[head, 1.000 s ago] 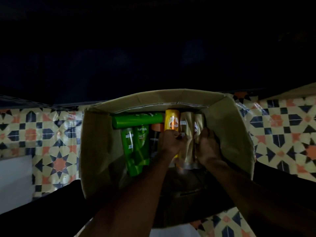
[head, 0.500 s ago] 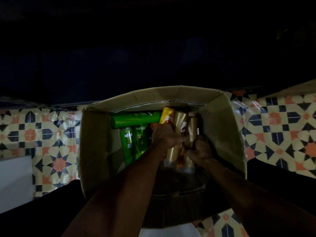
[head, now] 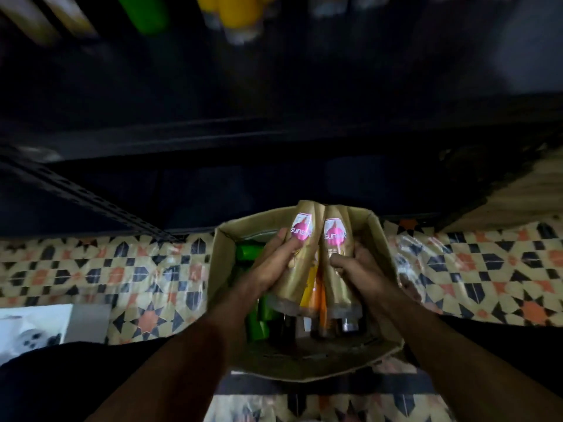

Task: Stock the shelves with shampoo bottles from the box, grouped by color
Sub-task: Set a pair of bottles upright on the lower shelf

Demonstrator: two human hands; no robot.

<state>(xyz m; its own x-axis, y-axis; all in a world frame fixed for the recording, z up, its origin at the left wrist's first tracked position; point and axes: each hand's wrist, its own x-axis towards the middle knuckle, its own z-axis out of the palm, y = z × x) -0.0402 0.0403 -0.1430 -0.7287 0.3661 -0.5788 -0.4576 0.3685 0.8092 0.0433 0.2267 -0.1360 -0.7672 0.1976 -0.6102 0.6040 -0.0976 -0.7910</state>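
Shampoo bottles of green plastic (head: 247,254) lie at the left inside the brown cardboard box (head: 221,269). Left hand (head: 274,266) is wrapped round the left gold plastic bottle with pink label (head: 300,248). Right hand (head: 361,271) is clamped on the right gold bottle (head: 335,248). Both bottles are raised over the box and touching. Likely light, stiff and glossy, so slippery; a mid-body grip suits. Box walls are close, and the dark metal shelf edge (head: 274,132) overhangs ahead.
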